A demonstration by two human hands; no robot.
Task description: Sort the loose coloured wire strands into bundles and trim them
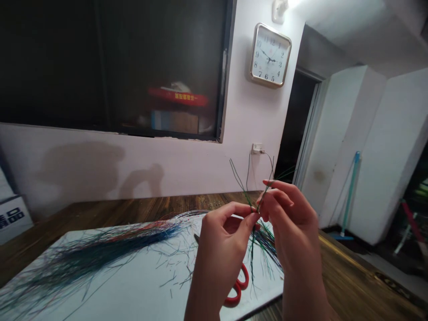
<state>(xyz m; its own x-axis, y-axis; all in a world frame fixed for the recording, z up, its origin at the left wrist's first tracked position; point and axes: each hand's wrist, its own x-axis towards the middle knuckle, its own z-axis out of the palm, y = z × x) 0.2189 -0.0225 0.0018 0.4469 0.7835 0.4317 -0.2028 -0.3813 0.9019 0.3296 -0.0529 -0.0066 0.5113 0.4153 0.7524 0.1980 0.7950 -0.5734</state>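
Above the white board, my left hand pinches a small bunch of thin dark green wires between thumb and forefinger. Their upper ends fan out over my fingertips, while a twisted length hangs below. My right hand is closed at the same spot, its fingertips on the green wire strands just right of my left thumb. Under my left wrist lies a pair of scissors with red handles, partly hidden by that arm. Behind my right hand, more dark and green wires rest on the board.
A large spread of blue, green and red wires covers the board's left side. Short cut bits are scattered mid-board. The board lies on a wooden table against a wall with a plugged socket. A white box stands far left.
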